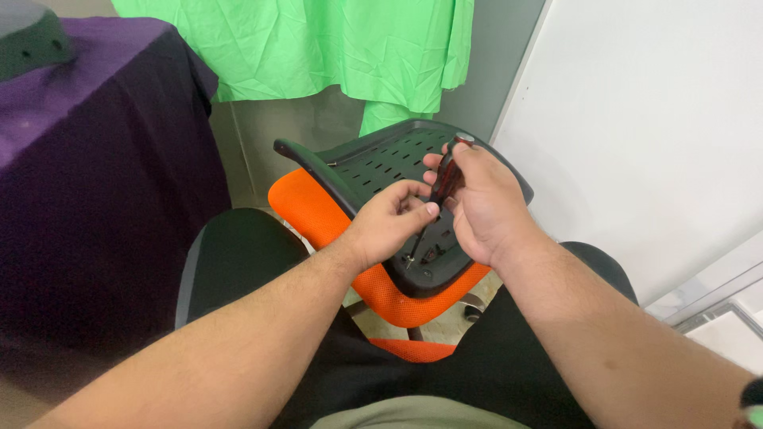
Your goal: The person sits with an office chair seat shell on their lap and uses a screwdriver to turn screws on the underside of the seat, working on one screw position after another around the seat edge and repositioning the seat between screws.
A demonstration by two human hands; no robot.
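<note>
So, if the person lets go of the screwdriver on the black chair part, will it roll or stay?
The screwdriver has a round-looking handle, so it would probably roll. The slotted black seat shell looks tilted and smooth, which would likely help it slide off. Only the right hand grips it.

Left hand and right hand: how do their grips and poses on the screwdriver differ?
The right hand wraps the screwdriver at its dark red handle, fist closed, higher up. The left hand sits lower, fingertips pinching near the shaft toward the tip. The right comes in from the right, the left from the left. Both are bare and work over the black perforated chair back.
</note>
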